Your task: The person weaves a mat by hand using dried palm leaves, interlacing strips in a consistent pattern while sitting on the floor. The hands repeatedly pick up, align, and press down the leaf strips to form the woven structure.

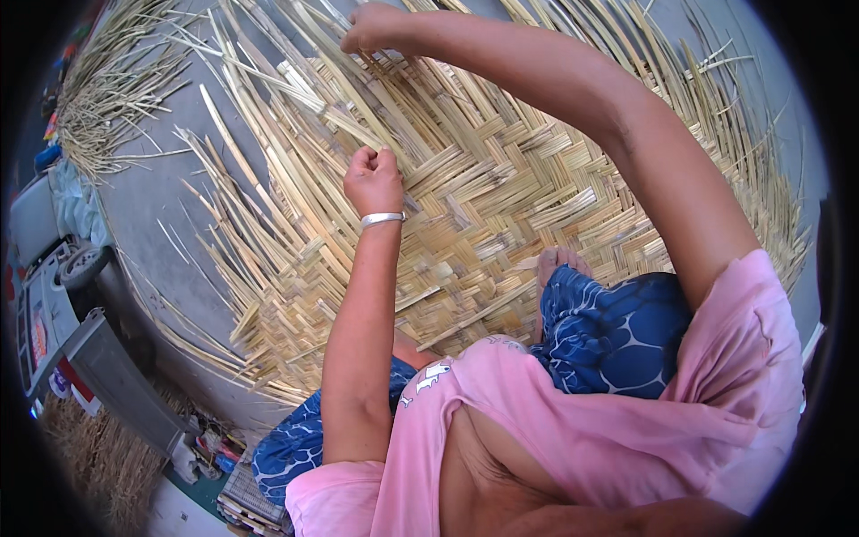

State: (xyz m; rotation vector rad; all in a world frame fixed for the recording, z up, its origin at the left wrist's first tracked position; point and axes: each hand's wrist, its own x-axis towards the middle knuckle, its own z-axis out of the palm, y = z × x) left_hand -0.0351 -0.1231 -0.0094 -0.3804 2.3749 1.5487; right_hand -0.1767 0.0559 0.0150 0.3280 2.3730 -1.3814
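A half-woven mat (501,192) of flat, straw-coloured reed strips spreads over the floor in front of me, its weave a slanting zigzag. Long loose strip ends (259,170) fan out from its left and far edges. My left hand (373,183), with a silver bracelet at the wrist, is closed at the left part of the weave, its fingertips pinched on a reed strip. Stretched across to the far side, my right hand (376,29) is curled closed among the strips at the far edge; its fingers are partly hidden, and exactly what they grip is unclear.
My bare foot (562,262) rests on the mat's near part. A heap of thin reeds (116,98) lies on the grey floor at the far left. To the left stands a grey three-wheeled vehicle (89,331), with a pile of dry straw (98,456) beside it.
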